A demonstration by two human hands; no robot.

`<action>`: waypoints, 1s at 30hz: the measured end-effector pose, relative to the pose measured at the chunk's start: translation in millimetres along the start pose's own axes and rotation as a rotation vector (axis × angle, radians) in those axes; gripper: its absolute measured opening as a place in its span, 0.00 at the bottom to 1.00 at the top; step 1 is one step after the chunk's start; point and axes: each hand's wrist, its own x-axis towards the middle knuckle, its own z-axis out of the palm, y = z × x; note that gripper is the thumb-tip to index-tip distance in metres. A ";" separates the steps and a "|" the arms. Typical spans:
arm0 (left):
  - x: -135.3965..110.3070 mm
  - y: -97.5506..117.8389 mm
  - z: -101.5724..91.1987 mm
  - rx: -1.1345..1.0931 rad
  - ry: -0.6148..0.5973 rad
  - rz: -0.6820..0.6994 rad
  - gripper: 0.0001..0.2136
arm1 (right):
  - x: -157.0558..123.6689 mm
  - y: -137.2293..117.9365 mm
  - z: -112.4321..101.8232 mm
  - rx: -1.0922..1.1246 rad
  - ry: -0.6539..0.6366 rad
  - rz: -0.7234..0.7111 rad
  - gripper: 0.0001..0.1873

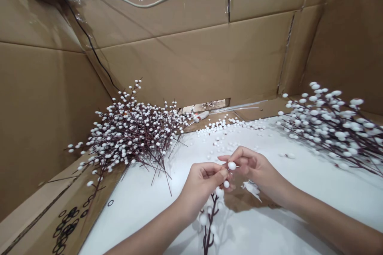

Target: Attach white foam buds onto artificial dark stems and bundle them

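Note:
A dark brown berry branch [212, 215] with white berries rises from the lower edge toward my hands. My left hand [206, 179] is closed, pinching the upper part of this branch between thumb and forefinger. Close against it, my right hand [254, 169] has its fingers curled together at a white berry [231, 165] near the branch's tip. Its exact grip is partly hidden. Another white berry [226, 184] hangs just below the left fingertips. Under the right hand lies a crumpled white scrap [252, 189], beside a brown patch [242, 201] on the white tabletop.
A large heap of white-berry branches [128, 127] lies at left, another bunch [335, 123] at right. Loose white berries [220, 125] scatter toward the back, near a white-handled tool [201, 116]. Black rings [66, 225] lie front left. Cardboard walls [185, 55] surround the table.

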 end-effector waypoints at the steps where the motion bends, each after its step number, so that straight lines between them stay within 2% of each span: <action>1: 0.4 0.0 -1.1 -0.002 -0.005 0.003 0.11 | -0.1 -2.7 -2.4 -0.053 -0.004 -0.016 0.17; 6: 0.3 3.2 -4.3 0.022 -0.051 0.018 0.10 | -1.0 -12.6 -8.6 -0.297 -0.040 -0.127 0.12; 10: -0.6 4.3 -3.9 0.028 -0.076 -0.016 0.10 | -1.8 -11.9 -8.9 -0.435 -0.003 -0.156 0.07; 16: -1.4 7.0 -1.2 0.081 -0.092 -0.037 0.11 | -4.2 -8.4 -6.4 -0.294 -0.061 -0.076 0.08; 21: -1.9 8.7 2.8 0.147 -0.044 -0.020 0.10 | -3.9 -6.2 0.0 -0.221 -0.028 -0.018 0.11; 26: -0.3 5.0 4.8 0.236 -0.023 0.037 0.09 | -2.4 -0.8 4.0 -0.298 0.058 0.013 0.17; 30: 0.3 2.5 4.2 0.272 -0.009 0.015 0.09 | -1.1 6.7 1.3 -0.442 0.116 0.027 0.21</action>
